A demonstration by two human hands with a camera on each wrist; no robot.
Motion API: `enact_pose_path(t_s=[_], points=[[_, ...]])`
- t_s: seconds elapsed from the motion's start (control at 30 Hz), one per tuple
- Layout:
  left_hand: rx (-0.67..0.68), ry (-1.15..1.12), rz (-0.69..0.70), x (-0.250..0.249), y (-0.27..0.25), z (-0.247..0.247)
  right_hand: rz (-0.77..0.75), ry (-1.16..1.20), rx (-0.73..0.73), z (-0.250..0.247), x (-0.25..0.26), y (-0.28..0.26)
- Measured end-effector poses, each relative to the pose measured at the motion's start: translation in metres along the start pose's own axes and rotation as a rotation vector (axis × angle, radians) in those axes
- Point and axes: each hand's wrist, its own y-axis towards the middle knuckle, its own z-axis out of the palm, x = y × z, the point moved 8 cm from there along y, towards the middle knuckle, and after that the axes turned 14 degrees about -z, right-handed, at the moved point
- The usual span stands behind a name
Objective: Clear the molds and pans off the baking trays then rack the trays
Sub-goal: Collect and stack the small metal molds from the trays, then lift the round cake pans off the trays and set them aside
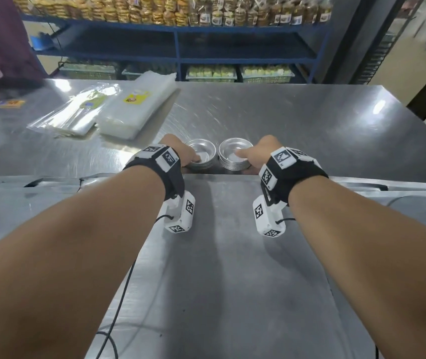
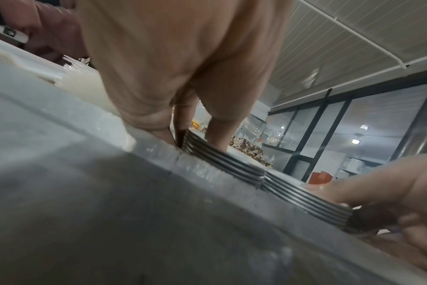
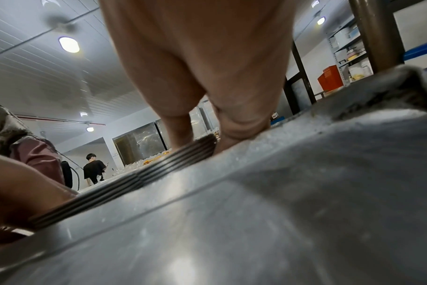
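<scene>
Head view, centre of the frame: two stacks of shallow round metal molds are sitting side by side on the steel table (image 1: 297,117), just beyond the far edge of the baking tray (image 1: 219,255) that is filling the lower half of the picture. The left hand (image 1: 180,151) is grasping the left stack of molds (image 1: 201,154), its thumb lying inside the top mold and its fingers reaching around the outer wall. The right hand (image 1: 261,154) is gripping the right stack of molds (image 1: 232,156) in the same manner, thumb in the bowl, fingers on the outside.

Left wrist view: the ribbed rims of both stacks are showing in the middle of the frame, touching each other, with the left stack (image 2: 222,160) pinched between thumb and fingers and the right stack (image 2: 305,200) held at lower right.

Right wrist view: the right stack (image 3: 183,154) is appearing at centre, the thumb and fingers straddling its rim.

Upper left of the head view: a pile of clear plastic bags (image 1: 77,112) and a white packet with a yellow label (image 1: 139,104) are lying on the table, well apart from the molds. Along the top, blue shelving (image 1: 178,53) is carrying bagged baked goods
</scene>
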Motion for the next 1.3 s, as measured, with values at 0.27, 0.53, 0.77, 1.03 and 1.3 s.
enact_pose_path(t_s=[0.27,0.53,0.77,1.03,1.3], points=[[0.09,-0.086,0.014,0.0,-0.021,-0.008,-0.064,-0.281,0.009,-0.023,0.026,-0.027],[0.01,0.234,0.133,-0.008,-0.095,-0.046,-0.219,-0.539,0.072,-0.026,0.074,-0.089],[-0.109,0.384,0.227,0.045,-0.185,-0.106,-0.381,-0.628,0.166,-0.002,0.138,-0.183],[-0.159,0.464,0.25,0.159,-0.287,-0.22,-0.461,-0.608,0.323,0.074,0.206,-0.33],[-0.145,0.453,0.031,0.363,-0.349,-0.316,-0.502,-0.544,0.507,0.206,0.257,-0.485]])
